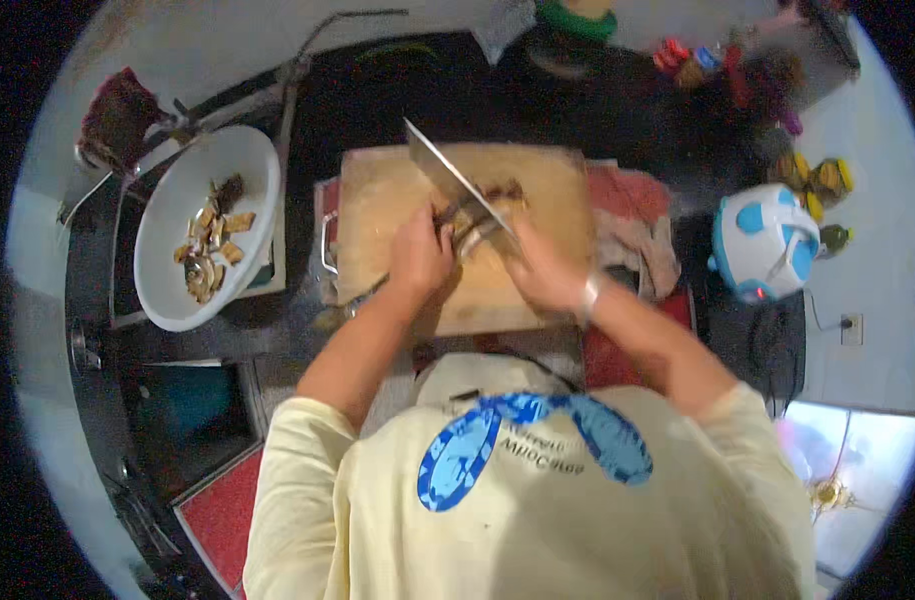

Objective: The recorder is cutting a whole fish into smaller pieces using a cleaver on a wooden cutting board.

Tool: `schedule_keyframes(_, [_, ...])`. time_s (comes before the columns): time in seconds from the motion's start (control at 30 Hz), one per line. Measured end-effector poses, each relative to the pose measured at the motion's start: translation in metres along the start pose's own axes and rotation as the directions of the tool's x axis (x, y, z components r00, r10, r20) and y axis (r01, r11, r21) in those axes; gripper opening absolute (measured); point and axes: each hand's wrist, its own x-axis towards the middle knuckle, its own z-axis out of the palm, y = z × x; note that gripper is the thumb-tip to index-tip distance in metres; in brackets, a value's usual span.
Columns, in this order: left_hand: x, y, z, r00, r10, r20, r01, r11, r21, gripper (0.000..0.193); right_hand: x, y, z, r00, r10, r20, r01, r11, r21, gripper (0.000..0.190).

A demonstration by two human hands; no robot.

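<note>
My right hand [543, 268] grips a broad-bladed kitchen cleaver [441, 166], its blade slanting up and left over a wooden cutting board [375, 187]. Close to the blade's left side, the fingers of my left hand [421, 251] are bent around a brown food piece [466, 238], blurred and partly hidden by the blade and fingers. Beyond the cleaver, several darker brown food bits [506, 189] lie on the board. A metal handle [327, 241] sticks out at the board's left edge.
A large white basin [154, 259] with brown food chunks [236, 222] and shiny pieces stands at left. Red and greyish cloth [641, 202] lies under the board's right side. Further right are a white-and-blue appliance [761, 244] and jars with yellow lids [831, 176]. A green-rimmed object [577, 22] stands at the back.
</note>
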Motion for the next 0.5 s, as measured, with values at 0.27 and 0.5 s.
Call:
schedule_keyframes(0.27, [-0.011, 0.001, -0.014, 0.995, -0.075, -0.059, 0.071, 0.995, -0.066, 0.021, -0.005, -0.013, -0.038, 0.999, 0.001, 0.043, -0.002, 1.000, 0.030, 0.041])
schedule_keyframes(0.5, [0.014, -0.009, -0.028, 0.987, 0.154, 0.043, -0.148, 0.980, -0.131, 0.025, -0.047, 0.013, -0.044, 0.992, -0.024, -0.120, 0.030, 0.999, 0.046, 0.038])
